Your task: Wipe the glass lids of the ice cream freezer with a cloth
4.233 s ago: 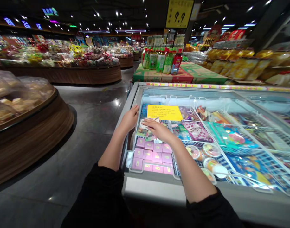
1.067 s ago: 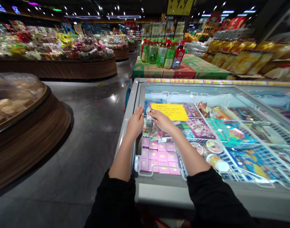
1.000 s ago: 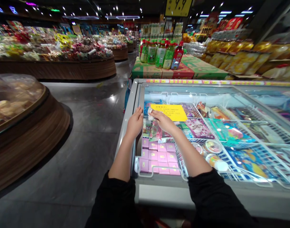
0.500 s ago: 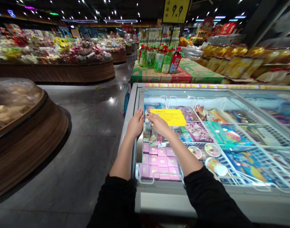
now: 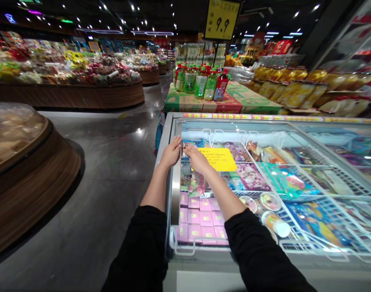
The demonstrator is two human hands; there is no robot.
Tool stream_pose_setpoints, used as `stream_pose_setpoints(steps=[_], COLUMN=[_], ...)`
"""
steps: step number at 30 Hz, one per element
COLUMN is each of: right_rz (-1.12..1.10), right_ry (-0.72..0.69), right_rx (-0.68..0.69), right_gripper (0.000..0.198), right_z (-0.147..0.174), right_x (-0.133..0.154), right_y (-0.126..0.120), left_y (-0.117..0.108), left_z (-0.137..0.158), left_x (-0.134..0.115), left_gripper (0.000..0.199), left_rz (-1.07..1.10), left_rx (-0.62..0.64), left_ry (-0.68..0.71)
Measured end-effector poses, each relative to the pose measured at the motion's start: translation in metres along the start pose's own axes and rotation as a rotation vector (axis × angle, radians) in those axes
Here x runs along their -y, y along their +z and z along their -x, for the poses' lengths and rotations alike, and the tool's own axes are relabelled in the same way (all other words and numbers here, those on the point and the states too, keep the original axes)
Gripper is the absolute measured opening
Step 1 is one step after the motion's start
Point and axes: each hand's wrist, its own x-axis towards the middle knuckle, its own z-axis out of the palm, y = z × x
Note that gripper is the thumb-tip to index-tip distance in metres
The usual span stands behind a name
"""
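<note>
My left hand (image 5: 172,151) rests against the metal edge strip (image 5: 176,190) of a chest freezer's glass lid (image 5: 252,138), its fingers stretched forward along the strip. Beside it, my right hand (image 5: 197,159) lies palm-down with fingers extended, fingertips at the same strip and close to the left fingers. A yellow printed notice (image 5: 219,159) on the glass is partly covered by my right hand. Beneath the glass are pink boxes (image 5: 200,217), a purple bag (image 5: 252,177), tubs (image 5: 269,201) and other packets in wire baskets.
Several bottles (image 5: 200,83) stand on green and red cartons (image 5: 221,106) behind the freezer. Above them hangs a yellow price sign (image 5: 222,20). A curved wooden display (image 5: 36,162) stands left, across the grey floor (image 5: 118,186). Jars (image 5: 279,74) are stacked at right.
The view has shifted slightly, so the freezer sits a little lower and further left in the picture. Both hands remain at the lid's edge strip.
</note>
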Motion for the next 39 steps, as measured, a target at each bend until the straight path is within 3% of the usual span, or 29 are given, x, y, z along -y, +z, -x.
stream_pose_setpoints(steps=[6,11,15,20,23,26,32,36,39], right_rz=[-0.024,0.002,0.009,-0.031,-0.031,0.007,0.104,0.076,0.055], right_ry=[-0.051,0.083,0.051,-0.058,-0.035,0.037,0.138,0.037,-0.041], right_rx=[0.035,-0.019,-0.037,0.006,0.007,-0.008,-0.028,-0.007,0.045], right_gripper=[0.068,0.063,0.065,0.068,0.065,0.062,0.066,0.069,0.074], right_z=[0.035,0.001,-0.016,0.019,0.036,0.026,-0.011,0.009,0.032], right_x=[-0.02,-0.026,-0.015,-0.025,-0.04,-0.049,-0.023,-0.008,-0.018], right_y=[-0.012,-0.017,-0.007,-0.006,-0.017,-0.028,-0.023,-0.018,-0.023], left_y=[0.0,-0.002,-0.004,-0.01,-0.014,-0.016,-0.017,-0.018,-0.018], left_z=[-0.01,-0.008,-0.006,-0.002,0.0,0.002,0.001,0.001,0.002], left_x=[0.018,0.014,0.01,0.006,0.003,0.002,0.003,0.004,0.004], left_gripper=[0.049,0.049,0.05,0.052,0.052,0.052,0.053,0.054,0.054], left_rz=[0.063,0.021,-0.014,-0.139,-0.217,-0.261,-0.249,-0.238,-0.243], left_rx=[-0.017,-0.004,0.025,0.04,0.038,0.043,0.045,0.041,0.041], left_ry=[0.061,0.066,0.079,0.138,0.149,0.138,0.146,0.158,0.157])
